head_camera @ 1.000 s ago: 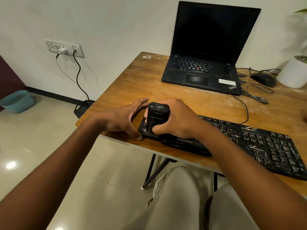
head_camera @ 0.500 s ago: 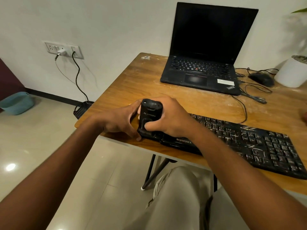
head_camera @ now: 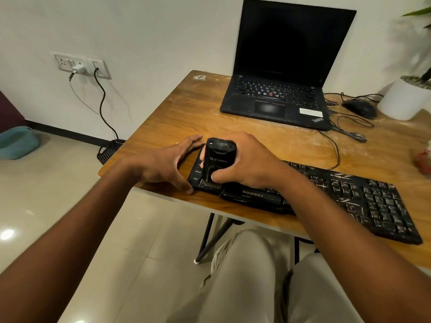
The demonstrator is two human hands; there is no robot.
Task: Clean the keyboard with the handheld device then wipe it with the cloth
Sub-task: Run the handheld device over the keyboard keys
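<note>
Right hand (head_camera: pixel 247 163) has its grip clamped round the handheld device (head_camera: pixel 218 160), a dark stubby unit stood upright with its lower end pressed down on the keyboard (head_camera: pixel 363 197), thumb across the device's front face. Landmark is the keyboard throughout. Device sits at the keyboard's far left end, over the Ctrl and Shift corner. Left hand (head_camera: pixel 163 166) lies just off that same left end, fingers straight and spread, thumb tip at the near left corner and fingertips toward the far left corner; it holds nothing and looks to be bracing the board against sliding. Keyboard lies along the near edge of the tabletop (head_camera: pixel 177 117), its right two thirds streaked with pale dust or residue across the keys. Beyond the keyboard stands a laptop (head_camera: pixel 279 99), lid open, screen dark; right of that, a mouse (head_camera: pixel 359 108) with trailing cables and a white plant pot (head_camera: pixel 405 99). No cloth can be made out for certain; a reddish blur at the right frame edge, past the keyboard's right end, is too smeared to name. Judgement: step in hand is the first one, device cleaning, and only at the left end, with the bulk of the keys unworked. Next move calls for drawing the device rightward row by row with steady downward contact, left hand holding the board in place; wiping comes after.
</note>
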